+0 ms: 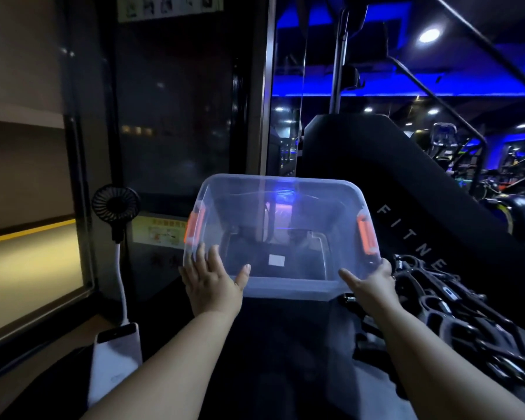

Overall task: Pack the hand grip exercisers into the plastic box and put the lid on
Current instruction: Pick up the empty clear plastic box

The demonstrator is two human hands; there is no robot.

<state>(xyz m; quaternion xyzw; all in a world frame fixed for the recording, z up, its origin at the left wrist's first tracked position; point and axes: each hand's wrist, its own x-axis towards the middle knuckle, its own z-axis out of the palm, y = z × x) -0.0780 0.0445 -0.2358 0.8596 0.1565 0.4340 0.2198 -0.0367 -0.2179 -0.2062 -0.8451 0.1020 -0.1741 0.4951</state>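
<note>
A clear plastic box [285, 207] with orange side latches is held up in front of me, tilted so its open top faces me; nothing lies inside it. My left hand [211, 281] grips its near left corner, thumb over the rim. My right hand [372, 283] grips its near right corner. A pile of several black hand grip exercisers [443, 313] lies on the dark surface to the right, beside and behind my right forearm. No lid is in view.
A small black fan on a white neck [115, 207] stands at the left, beside a phone on a white pouch [117, 350]. A dark glass door [176, 116] rises behind. A black machine marked FITNE [412, 234] stands at the right.
</note>
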